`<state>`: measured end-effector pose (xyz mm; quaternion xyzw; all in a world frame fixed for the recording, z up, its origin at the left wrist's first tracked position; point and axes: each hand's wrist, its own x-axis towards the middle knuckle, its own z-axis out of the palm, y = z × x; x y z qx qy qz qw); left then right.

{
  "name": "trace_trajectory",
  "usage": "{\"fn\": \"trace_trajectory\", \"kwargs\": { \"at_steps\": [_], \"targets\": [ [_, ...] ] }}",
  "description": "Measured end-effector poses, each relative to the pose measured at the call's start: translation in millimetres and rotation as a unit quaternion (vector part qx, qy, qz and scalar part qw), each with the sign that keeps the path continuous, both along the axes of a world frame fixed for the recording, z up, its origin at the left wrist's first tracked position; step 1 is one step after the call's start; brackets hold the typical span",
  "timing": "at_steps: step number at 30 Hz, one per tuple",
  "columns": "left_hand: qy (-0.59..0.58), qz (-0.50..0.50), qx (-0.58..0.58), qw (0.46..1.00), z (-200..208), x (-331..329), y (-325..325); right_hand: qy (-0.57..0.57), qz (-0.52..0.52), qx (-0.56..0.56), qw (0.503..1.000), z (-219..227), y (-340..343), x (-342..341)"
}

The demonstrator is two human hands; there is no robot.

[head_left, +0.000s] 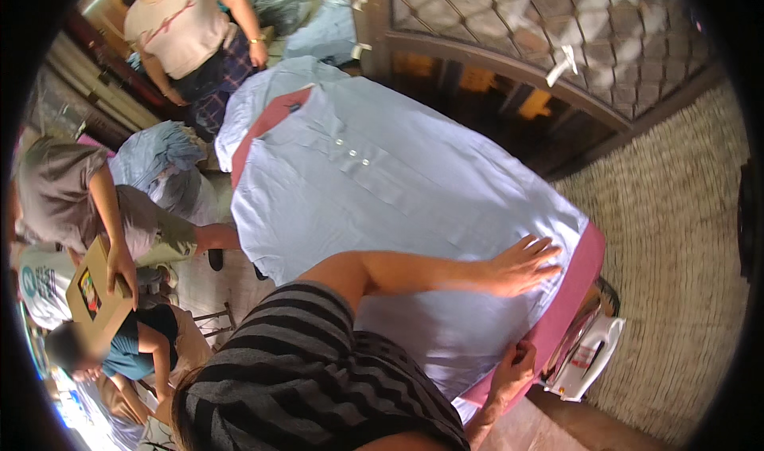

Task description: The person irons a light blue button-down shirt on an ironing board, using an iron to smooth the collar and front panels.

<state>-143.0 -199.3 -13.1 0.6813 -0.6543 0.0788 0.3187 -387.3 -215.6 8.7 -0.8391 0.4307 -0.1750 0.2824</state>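
A light blue shirt (382,204) with a short button placket is spread over an ironing board with a pink cover (585,264). Its fabric reaches almost to the board's right end. My left hand (521,266) rests palm down on the shirt near that end, fingers stretched and slightly apart. Nearer to me, my right hand (513,371) is at the board's pink edge with its fingers curled in. What those fingers hold, if anything, is hidden. Just past the board's right end, a white iron (587,359) sits on a rest, apart from both hands.
Beyond the board stands a dark frame with diamond lattice (549,37). A patterned mat-like surface (668,236) lies to the right. At the left are bundled blue clothes (163,161), a person holding a cardboard box (99,292), another bent low, and one standing at the back.
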Motion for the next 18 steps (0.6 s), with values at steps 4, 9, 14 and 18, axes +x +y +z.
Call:
{"fn": "trace_trajectory", "kwargs": {
  "at_steps": [4,9,14,18],
  "targets": [
    [0.011,0.076,0.006,0.997,20,-1,122,-0.065,0.041,-0.01,0.997,21,14,15],
    [0.116,0.177,0.031,0.977,40,3,244,-0.234,0.216,0.322,0.891,34,62,65],
    [0.472,0.049,0.064,0.878,70,5,362,-0.195,0.316,0.614,0.697,49,134,113],
    [0.693,-0.039,0.125,0.709,60,-7,448,-0.128,0.432,0.668,0.592,46,169,135]
  ]
}}
